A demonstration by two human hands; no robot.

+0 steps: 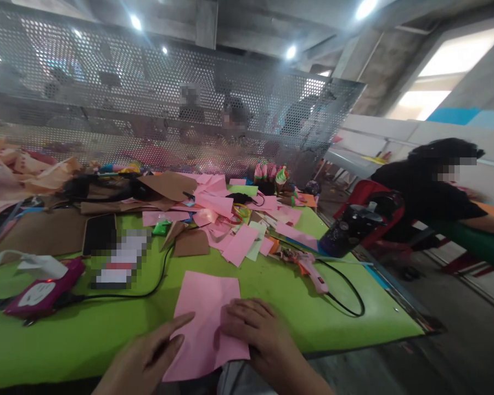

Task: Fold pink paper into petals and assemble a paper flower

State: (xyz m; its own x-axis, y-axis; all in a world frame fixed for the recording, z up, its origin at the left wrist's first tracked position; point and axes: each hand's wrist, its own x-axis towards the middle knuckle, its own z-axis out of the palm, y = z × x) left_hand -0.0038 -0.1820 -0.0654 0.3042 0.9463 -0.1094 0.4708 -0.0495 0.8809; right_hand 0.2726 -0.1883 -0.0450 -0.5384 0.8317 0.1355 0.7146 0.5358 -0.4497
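A pink sheet of paper [206, 307] lies at the front edge of the green table, its near end hanging slightly past the edge. My left hand [150, 351] holds its left side, index finger and thumb resting over the paper. On the opposite side, my right hand [257, 329] grips the right edge with its fingers bent together across the top; its thumb is hidden. Faint creases show on the sheet. Beyond it lie a brown paper piece [192, 243] and loose pink paper pieces [241, 245].
To the right is a pink glue gun [313, 271] with a looping black cord. A dark tumbler [348, 230] stands near the right edge. At left are a purple power strip [45, 296] and a phone [100, 234]. A perforated metal panel [156, 109] rises behind. Another person [428, 181] sits at right.
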